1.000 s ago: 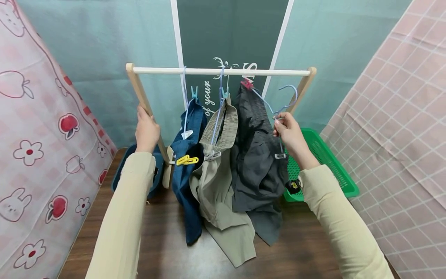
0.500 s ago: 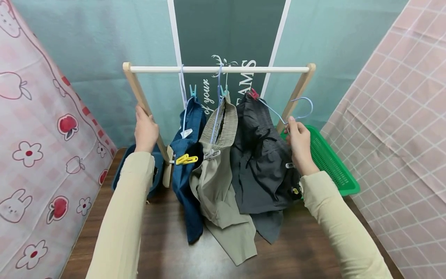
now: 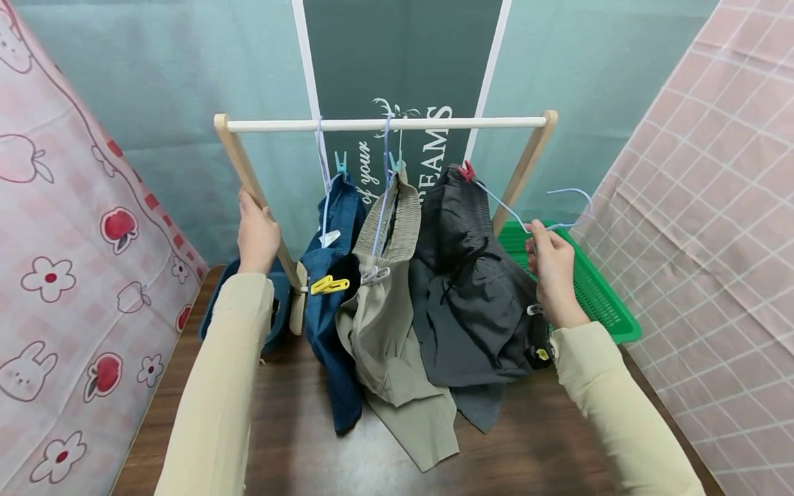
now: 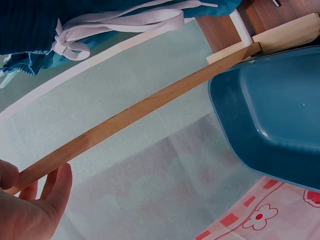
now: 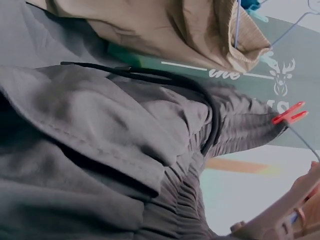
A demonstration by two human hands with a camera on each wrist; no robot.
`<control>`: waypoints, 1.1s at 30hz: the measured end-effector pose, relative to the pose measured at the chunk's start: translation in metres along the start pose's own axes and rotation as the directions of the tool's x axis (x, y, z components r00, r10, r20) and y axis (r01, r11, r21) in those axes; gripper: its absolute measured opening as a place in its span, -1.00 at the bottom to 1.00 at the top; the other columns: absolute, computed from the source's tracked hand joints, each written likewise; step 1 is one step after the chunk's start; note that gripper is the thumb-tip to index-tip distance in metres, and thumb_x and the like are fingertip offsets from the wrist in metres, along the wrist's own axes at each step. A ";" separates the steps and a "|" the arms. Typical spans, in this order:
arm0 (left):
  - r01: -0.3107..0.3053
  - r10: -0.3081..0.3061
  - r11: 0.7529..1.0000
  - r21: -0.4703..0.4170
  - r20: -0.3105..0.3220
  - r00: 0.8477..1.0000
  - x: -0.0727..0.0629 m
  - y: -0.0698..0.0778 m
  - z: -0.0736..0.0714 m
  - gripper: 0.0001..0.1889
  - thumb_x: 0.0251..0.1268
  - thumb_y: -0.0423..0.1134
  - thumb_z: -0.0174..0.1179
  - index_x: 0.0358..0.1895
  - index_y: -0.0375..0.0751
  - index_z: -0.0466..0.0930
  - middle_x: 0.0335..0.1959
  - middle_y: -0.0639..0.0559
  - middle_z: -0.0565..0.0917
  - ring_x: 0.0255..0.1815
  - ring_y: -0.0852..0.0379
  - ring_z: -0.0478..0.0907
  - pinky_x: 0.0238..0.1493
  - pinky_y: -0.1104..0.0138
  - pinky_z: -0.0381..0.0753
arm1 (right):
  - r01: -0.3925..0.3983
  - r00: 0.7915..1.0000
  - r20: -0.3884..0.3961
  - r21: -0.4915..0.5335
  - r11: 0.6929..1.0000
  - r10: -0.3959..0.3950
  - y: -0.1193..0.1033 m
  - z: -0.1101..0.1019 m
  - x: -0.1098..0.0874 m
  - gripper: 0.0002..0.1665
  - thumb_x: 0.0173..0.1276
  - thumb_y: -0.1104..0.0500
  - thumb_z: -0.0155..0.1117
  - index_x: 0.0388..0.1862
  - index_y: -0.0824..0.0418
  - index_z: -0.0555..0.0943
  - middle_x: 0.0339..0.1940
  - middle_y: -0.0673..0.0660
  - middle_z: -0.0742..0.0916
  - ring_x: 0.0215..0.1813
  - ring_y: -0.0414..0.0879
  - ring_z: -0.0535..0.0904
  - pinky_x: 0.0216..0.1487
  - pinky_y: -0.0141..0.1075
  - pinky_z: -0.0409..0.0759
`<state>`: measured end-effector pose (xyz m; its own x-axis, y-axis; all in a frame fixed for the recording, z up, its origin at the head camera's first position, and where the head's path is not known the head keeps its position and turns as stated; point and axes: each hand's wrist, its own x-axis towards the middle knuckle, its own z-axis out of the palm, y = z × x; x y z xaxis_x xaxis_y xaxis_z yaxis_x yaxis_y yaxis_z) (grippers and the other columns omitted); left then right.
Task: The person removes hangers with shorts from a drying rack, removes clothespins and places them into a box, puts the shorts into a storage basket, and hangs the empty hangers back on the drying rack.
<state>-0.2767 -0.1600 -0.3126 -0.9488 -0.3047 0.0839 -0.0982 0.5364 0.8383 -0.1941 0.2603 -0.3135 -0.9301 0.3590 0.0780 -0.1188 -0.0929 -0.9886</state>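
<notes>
My left hand (image 3: 257,238) grips the left wooden post (image 4: 120,120) of a small clothes rack, thumb on one side and fingers on the other. With my right hand (image 3: 554,272) I pinch a light blue hanger (image 3: 502,204) just below its hook, which points right, off the bar. Dark grey trousers (image 3: 471,324) hang from it, their elastic waistband held by a red clothespin (image 5: 290,116) and a grey clothespin (image 3: 534,310). Blue trousers (image 3: 335,275) and khaki trousers (image 3: 387,331) hang on hangers from the white bar (image 3: 459,124).
A green basket (image 3: 611,310) stands behind the right hand, and a blue bin (image 4: 270,115) beside the left post. A yellow clothespin (image 3: 330,284) holds the blue trousers. Printed cloths surround the brown wood-grain surface (image 3: 298,441).
My right hand has moved right and slightly down with the hanger, drawing the dark grey trousers' waistband wider and the hook further from the bar. The left hand stays on the post.
</notes>
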 end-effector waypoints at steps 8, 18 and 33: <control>-0.009 0.009 1.000 -0.001 -0.008 1.000 -0.002 0.000 0.001 -0.42 0.57 -0.24 -0.36 0.52 -0.04 -0.34 0.48 -0.20 0.09 0.35 -0.26 0.31 0.26 -0.13 0.40 | 0.059 0.992 -0.113 0.092 0.994 -0.048 0.003 -0.022 0.003 -0.69 0.37 0.07 0.22 -0.55 0.13 0.70 -0.82 -0.09 0.49 -0.81 -0.27 0.09 -0.59 -0.26 -0.17; 0.005 -0.004 1.000 0.016 -0.013 1.000 -0.001 0.002 0.001 -0.41 0.57 -0.25 -0.37 0.52 -0.06 -0.37 0.50 -0.20 0.07 0.37 -0.25 0.29 0.27 -0.12 0.39 | 0.095 0.991 -0.124 0.391 0.915 -0.050 -0.007 -0.068 0.010 -0.61 0.37 0.33 0.08 -0.62 0.33 0.70 -0.89 0.01 0.50 -0.86 -0.27 0.06 -0.64 -0.37 -0.30; 0.001 -0.001 0.999 0.034 -0.019 1.000 0.000 0.002 0.002 -0.41 0.56 -0.22 -0.39 0.52 -0.06 -0.39 0.51 -0.20 0.05 0.36 -0.26 0.30 0.26 -0.12 0.39 | -0.051 0.996 0.082 0.769 0.637 -0.019 -0.011 -0.151 0.008 -0.47 0.49 0.33 -0.25 -0.45 0.60 0.63 -0.84 0.24 0.51 -0.76 -0.18 -0.15 -0.61 -0.47 -0.38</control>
<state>-0.2770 -0.1573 -0.3122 -0.9427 -0.3202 0.0937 -0.1095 0.5623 0.8197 -0.1479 0.4042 -0.3213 -0.9530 0.2833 0.1075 -0.2957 -0.7915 -0.5348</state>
